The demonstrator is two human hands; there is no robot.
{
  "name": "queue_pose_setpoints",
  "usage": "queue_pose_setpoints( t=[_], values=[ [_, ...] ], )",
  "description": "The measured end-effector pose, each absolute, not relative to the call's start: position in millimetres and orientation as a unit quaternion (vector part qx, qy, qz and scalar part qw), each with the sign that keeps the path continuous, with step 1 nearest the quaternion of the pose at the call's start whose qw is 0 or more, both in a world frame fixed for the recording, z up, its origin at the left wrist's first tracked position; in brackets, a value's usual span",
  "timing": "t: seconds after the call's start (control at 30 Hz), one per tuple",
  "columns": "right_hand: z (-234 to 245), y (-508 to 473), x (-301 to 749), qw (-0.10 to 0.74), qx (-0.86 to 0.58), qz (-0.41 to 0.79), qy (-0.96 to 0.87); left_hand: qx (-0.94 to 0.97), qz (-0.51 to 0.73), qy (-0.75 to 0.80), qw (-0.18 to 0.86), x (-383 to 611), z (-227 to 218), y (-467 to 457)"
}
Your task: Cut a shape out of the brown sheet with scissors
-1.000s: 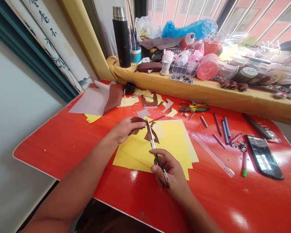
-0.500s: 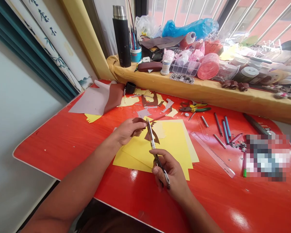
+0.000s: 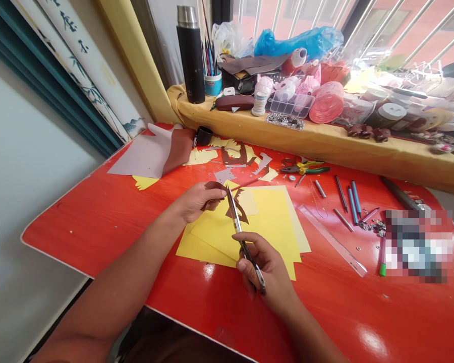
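Note:
My left hand (image 3: 202, 201) pinches a small piece of brown paper (image 3: 214, 186) between thumb and fingers, above the yellow sheets. In my right hand (image 3: 263, 264) is a pair of scissors (image 3: 233, 214), with fingers and thumb around the handles. The blades point away from me, and their tips are right at the brown piece by my left fingertips. Beneath the blades, a brown cut-out scrap (image 3: 240, 213) shows over the stacked yellow sheets (image 3: 265, 242). Whether the blades are closed on the paper is too small to tell.
Paper offcuts (image 3: 236, 154) and pliers (image 3: 302, 168) lie behind the sheets on the red table (image 3: 363, 312). To the right are a clear ruler (image 3: 333, 241), several pens (image 3: 352, 204) and small metal rings. A black thermos (image 3: 190, 60) stands on the crowded windowsill.
My left hand and the scissor tips have shifted very slightly to the left. Both hands keep the same hold.

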State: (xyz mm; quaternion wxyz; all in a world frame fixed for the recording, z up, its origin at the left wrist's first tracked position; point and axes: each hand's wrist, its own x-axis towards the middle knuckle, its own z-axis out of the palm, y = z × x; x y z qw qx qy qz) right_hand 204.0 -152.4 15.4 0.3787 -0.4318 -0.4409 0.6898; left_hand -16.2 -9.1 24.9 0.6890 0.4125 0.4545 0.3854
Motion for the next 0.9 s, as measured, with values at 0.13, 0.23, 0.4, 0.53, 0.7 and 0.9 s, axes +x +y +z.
queue_pose_setpoints(
  t=[0.13, 0.23, 0.4, 0.53, 0.7, 0.9],
  values=[
    [15.7, -152.8, 205.1, 0.372, -0.427, 0.692, -0.448, 0.427, 0.379, 0.456, 0.683, -17.5, 28.1, -8.5],
    [15.9, -152.4, 205.0, 0.371, -0.426, 0.691, -0.45, 0.434, 0.372, 0.461, 0.678, -17.5, 29.5, -8.6],
    [16.8, -151.8, 203.9, 0.373, -0.431, 0.691, -0.445, 0.434, 0.372, 0.464, 0.677, -17.7, 29.8, -8.0],
    [17.7, -151.6, 203.5, 0.372, -0.433, 0.693, -0.44, 0.433, 0.369, 0.46, 0.682, -18.7, 29.7, -7.1],
    [18.0, -151.6, 203.9, 0.369, -0.435, 0.691, -0.443, 0.444, 0.364, 0.453, 0.682, -21.0, 28.5, -6.2],
    [14.3, -152.8, 204.8, 0.369, -0.42, 0.696, -0.45, 0.461, 0.35, 0.463, 0.672, -24.7, 25.2, -5.0]
  ],
)
